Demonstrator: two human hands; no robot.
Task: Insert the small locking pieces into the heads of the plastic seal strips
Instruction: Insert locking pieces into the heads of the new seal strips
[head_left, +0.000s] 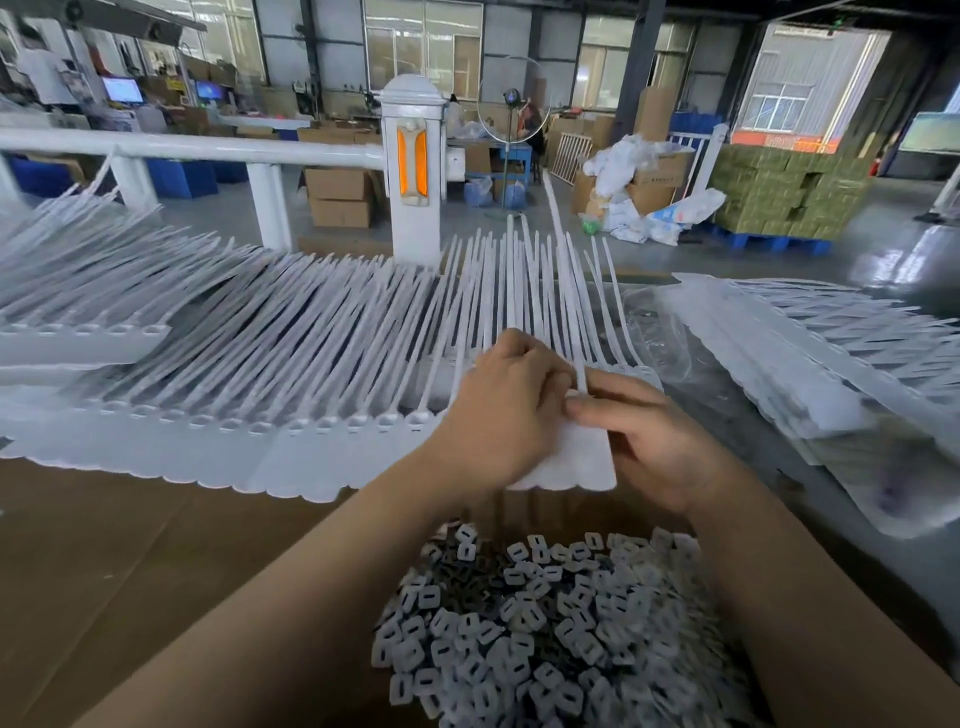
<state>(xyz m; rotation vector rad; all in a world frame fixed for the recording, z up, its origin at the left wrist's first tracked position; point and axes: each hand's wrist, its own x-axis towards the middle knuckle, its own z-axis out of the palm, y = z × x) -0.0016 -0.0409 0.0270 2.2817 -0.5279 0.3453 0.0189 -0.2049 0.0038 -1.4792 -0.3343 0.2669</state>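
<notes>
- Dozens of white plastic seal strips (291, 332) lie fanned in joined rows across the brown counter (104, 561), tails pointing far, flat tag ends near; a second stack of the same strips (800, 358) lies to the right.
- A heap of small grey slotted locking pieces (524, 623) sits at the near edge, between the forearms.
- One white row section (576, 457) at the centre is being worked on: the left hand (498, 415) is curled over its heads, and the right hand (649, 436) pinches at the same spot, fingertips meeting.
- Judged step: seating a piece in one head; the piece itself is hidden under the fingers.
- Next move, likely: press home, then reach near for another piece and move on to an unfilled head.
</notes>
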